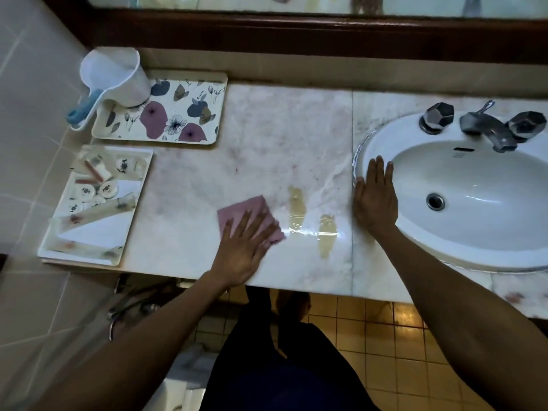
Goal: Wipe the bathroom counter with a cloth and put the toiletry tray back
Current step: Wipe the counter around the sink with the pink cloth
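**Hands on surface, mid-wipe, trays parked left**

Head view: left hand [243,247] lies flat, fingers spread, palm pressing the pink cloth [252,216] onto the marble surface [281,143]; not pinching it, just pinning it down. Right hand [375,197] is open and empty, flat on the sink [474,203] rim, likely bracing. Two yellowish wet patches [298,206] sit just right of the cloth, between the hands, not yet wiped. Toiletry tray [53,250] is at the far left front edge, loaded with small soaps, tubes and packets; contents blurred. Floral tray [219,114] is behind it by the wall, with a white jug [118,75] on its left end. Taps [480,123] behind the basin.

Handling guess: cloth is soft, thin, light, drags fine under a flat palm. Toiletry tray looks stiff and light but its loose items could slide or roll; take it by both short rims and keep it level. Marble looks wet and slick.
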A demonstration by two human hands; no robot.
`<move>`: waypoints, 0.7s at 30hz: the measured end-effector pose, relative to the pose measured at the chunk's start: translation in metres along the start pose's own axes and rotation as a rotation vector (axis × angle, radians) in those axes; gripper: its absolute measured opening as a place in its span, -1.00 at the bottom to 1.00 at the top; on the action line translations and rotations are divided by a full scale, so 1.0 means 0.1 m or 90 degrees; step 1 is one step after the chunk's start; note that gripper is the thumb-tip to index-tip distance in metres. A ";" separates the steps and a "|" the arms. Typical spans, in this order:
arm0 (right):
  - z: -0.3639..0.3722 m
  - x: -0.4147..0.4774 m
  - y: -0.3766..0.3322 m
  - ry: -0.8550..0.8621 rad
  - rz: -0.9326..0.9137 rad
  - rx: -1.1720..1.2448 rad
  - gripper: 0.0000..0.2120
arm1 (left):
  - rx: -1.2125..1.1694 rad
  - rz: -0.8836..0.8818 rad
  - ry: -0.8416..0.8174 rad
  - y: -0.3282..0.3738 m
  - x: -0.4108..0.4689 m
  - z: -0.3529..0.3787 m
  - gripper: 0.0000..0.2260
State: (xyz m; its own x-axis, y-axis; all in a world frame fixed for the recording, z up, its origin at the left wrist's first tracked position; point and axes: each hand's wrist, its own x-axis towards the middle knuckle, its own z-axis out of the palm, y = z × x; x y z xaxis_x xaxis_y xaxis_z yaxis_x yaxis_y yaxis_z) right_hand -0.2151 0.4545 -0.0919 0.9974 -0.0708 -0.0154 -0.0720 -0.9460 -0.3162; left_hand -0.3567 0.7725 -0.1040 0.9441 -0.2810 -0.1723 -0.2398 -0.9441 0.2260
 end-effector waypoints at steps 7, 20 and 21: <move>-0.02 0.00 -0.01 0.007 -0.003 -0.002 -0.47 | 0.039 0.025 -0.023 -0.48 0.33 -0.24 -0.39; -0.01 0.00 -0.01 0.005 0.009 0.000 -0.48 | -0.059 -0.056 -0.010 -0.22 0.47 -0.28 -0.45; 0.00 0.00 -0.01 0.004 0.009 -0.001 -0.48 | -0.044 -0.046 0.005 -0.24 0.47 -0.26 -0.46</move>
State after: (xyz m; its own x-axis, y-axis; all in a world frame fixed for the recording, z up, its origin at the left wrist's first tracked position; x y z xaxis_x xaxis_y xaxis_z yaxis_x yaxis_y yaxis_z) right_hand -0.2147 0.4549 -0.0914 0.9961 -0.0866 -0.0142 -0.0867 -0.9451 -0.3152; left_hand -0.3003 0.7861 -0.0930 0.9604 -0.2106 -0.1824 -0.1549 -0.9478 0.2786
